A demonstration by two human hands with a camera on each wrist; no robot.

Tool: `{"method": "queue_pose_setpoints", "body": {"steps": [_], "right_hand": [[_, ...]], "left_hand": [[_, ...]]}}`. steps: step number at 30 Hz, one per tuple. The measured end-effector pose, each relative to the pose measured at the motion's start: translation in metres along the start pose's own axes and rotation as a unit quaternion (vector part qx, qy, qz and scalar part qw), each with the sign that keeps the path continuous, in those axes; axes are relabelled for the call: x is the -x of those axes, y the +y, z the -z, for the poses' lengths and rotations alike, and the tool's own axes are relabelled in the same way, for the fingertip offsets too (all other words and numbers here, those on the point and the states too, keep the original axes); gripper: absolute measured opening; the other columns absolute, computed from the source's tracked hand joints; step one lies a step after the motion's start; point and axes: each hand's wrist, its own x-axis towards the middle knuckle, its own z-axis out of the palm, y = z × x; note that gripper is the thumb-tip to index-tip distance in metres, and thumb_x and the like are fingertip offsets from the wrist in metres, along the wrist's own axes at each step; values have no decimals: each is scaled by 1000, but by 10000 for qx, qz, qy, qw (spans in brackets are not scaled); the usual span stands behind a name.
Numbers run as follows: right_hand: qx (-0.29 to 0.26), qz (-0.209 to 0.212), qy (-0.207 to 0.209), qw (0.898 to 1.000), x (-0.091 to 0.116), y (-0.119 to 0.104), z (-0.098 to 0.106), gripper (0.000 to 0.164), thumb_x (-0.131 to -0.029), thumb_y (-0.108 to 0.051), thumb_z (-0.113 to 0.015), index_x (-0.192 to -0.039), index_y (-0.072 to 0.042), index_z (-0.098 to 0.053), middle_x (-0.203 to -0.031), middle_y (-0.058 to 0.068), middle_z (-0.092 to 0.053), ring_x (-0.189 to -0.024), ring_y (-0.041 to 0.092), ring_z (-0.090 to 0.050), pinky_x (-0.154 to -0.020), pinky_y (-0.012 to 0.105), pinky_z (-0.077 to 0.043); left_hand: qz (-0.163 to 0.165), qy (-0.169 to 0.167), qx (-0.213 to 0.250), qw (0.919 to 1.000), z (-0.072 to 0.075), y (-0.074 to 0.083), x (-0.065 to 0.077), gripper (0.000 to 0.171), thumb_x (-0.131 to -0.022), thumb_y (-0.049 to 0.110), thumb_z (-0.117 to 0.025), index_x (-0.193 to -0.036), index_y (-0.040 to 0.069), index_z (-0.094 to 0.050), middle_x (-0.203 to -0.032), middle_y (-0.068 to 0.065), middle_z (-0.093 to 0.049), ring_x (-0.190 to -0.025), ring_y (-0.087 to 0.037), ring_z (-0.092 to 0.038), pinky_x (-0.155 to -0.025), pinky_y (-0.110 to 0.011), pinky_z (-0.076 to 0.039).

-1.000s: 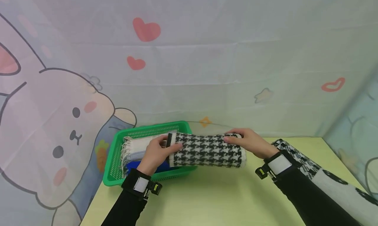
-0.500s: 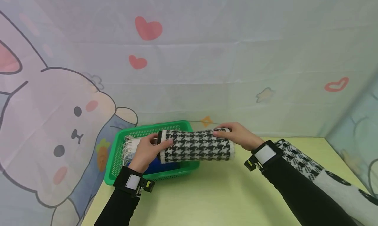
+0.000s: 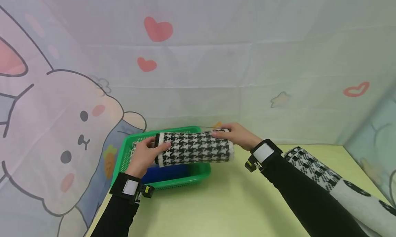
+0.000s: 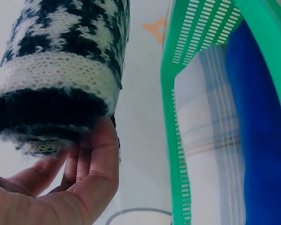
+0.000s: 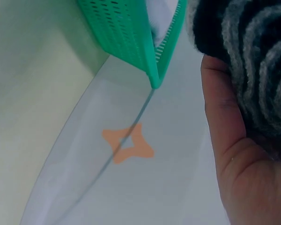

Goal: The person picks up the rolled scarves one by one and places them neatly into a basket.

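Note:
Both hands grip a rolled black-and-white houndstooth knit scarf (image 3: 195,147), held level over the green basket (image 3: 173,186). At its left end, my left hand (image 3: 143,158) has the thumb on top and fingers underneath. My right hand (image 3: 239,136) holds the right end the same way; spiral layers of the roll (image 5: 264,61) show in the right wrist view. Inside the basket, a white and blue-grey plaid scarf (image 4: 208,122) lies beside a blue folded cloth (image 4: 257,117). In the head view the roll hides most of the plaid one.
A black-and-white patterned knit piece with a white, black-spotted part (image 3: 355,195) lies on the right of the yellow table (image 3: 232,206), partly behind the right sleeve. A printed cloth backdrop (image 3: 216,68) hangs behind the table.
Both hands have carried the rolled scarf leftward and slightly up in the head view, from the basket's right side to over it. The grips stay the same.

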Motion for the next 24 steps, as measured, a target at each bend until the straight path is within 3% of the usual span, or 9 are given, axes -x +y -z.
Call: {"method": "queue_pose_setpoints", "body": {"steps": [1,12,19,24], "right_hand": [[-23,-11,8,10000,-2,-1,-1,57,-109,-35,-64,-153,-1,-55,-167,26,-36,-152,46,-38,-116,71,-42],[-12,-122,129,9998,-23,-16,-14,59,-106,-38,-68,-151,-1,-58,-160,23,-46,-144,42,-49,-112,62,-51],[-30,-139,171,9998,-32,-23,-20,58,-106,-39,-69,-150,-2,-60,-159,21,-48,-142,39,-51,-110,58,-54],[-44,-154,180,9997,-40,-26,-25,58,-105,-39,-70,-148,-1,-61,-156,21,-51,-137,37,-55,-105,53,-58]], "left_hand": [[64,-35,-16,10000,2,20,13,72,-104,35,-73,-161,5,-41,-143,-24,-54,-131,-39,-55,-110,-49,-49],[133,121,13,9998,20,18,12,81,-107,36,-70,-168,3,-27,-158,-27,-42,-146,-42,-43,-121,-51,-41],[203,404,-35,9990,27,17,10,84,-106,37,-71,-168,2,-27,-162,-28,-36,-145,-41,-41,-120,-51,-41],[250,409,96,9988,32,16,13,85,-107,34,-69,-169,1,-21,-170,-30,-22,-157,-45,-26,-127,-53,-33]]}}
